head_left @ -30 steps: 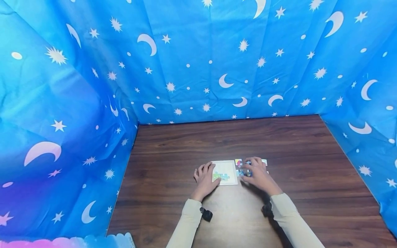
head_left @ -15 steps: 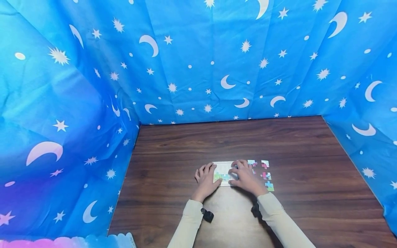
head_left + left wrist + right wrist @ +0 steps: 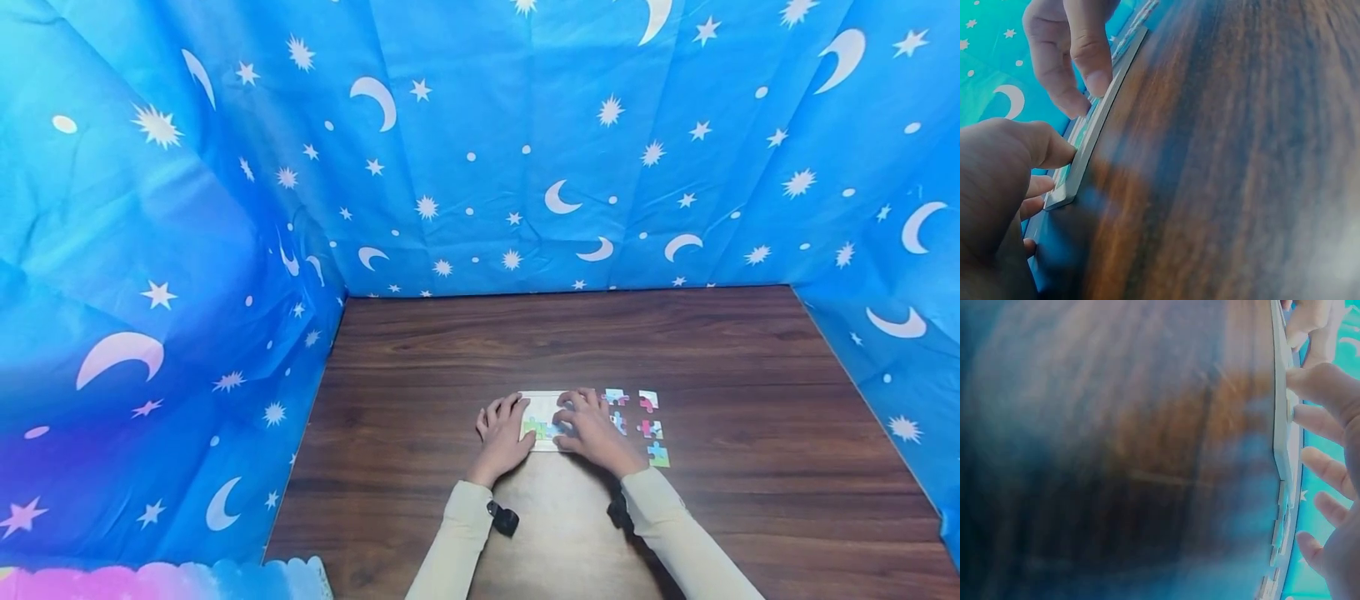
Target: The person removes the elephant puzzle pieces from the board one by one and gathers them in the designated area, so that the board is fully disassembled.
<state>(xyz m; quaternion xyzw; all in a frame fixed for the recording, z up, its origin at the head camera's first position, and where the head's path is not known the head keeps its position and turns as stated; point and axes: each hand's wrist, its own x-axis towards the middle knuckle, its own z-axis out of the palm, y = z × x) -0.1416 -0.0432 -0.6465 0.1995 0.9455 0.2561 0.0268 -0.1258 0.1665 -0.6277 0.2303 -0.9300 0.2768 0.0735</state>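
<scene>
A shallow white puzzle tray (image 3: 542,400) lies on the table, with green and blue jigsaw pieces (image 3: 534,429) fitted along its lower left. My left hand (image 3: 501,437) holds the tray's left side, thumb on the front corner and fingers spread along the edge. Over the tray's right half, my right hand (image 3: 596,429) has its thumb and index finger down at a puzzle piece (image 3: 1290,407), which they pinch. Much of that piece is covered by the fingers. In the left wrist view, the right fingertips (image 3: 1097,81) touch down inside the tray rim.
Several loose jigsaw pieces (image 3: 649,429) lie right of the tray, some partly behind my right hand. The dark wooden table (image 3: 420,350) is bordered by a blue star-and-moon cloth (image 3: 480,200). A pink and blue scalloped edge (image 3: 165,579) shows at the lower left.
My right hand has moved left from the loose pieces onto the tray, bringing a piece, and has stayed there over the last half second. The left hand keeps its hold. The view has shifted slightly.
</scene>
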